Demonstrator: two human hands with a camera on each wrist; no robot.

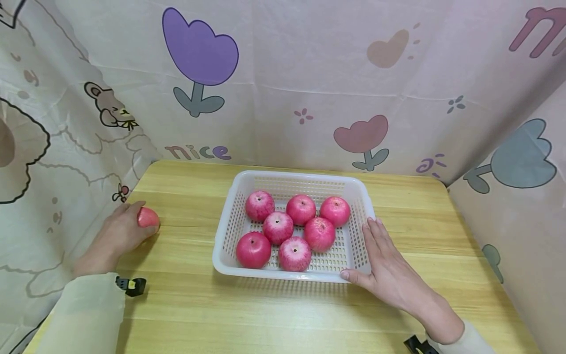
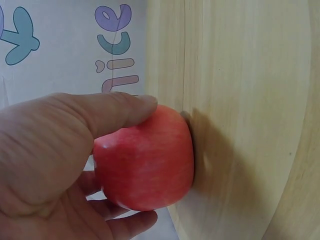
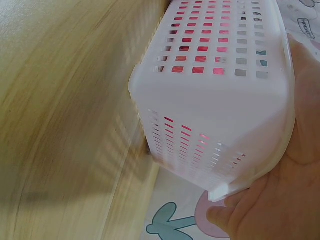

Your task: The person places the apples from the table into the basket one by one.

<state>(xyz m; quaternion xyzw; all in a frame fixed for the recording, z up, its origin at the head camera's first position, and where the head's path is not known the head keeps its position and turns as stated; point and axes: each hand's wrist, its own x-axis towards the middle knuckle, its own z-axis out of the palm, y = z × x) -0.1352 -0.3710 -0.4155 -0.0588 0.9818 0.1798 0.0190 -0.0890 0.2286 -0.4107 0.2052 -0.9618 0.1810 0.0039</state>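
Observation:
At the left side of the table my left hand (image 1: 121, 231) holds a red apple (image 2: 147, 160), thumb on one side and fingers around the other. In the left wrist view the apple sits right at the wooden surface, its shadow beside it. A white plastic basket (image 1: 283, 275) with slotted walls stands mid-table, holding several pinkish-red apples (image 1: 253, 250). My right hand (image 1: 391, 270) rests at the basket's near right corner, straight fingers along the right rim and thumb on the front rim. In the right wrist view the palm lies against the rim (image 3: 287, 100).
The light wooden table (image 1: 265, 314) is bordered at the back and both sides by a printed cloth (image 1: 283, 73) with flowers and lettering. Bare wood shows in front of the basket and on both sides of it.

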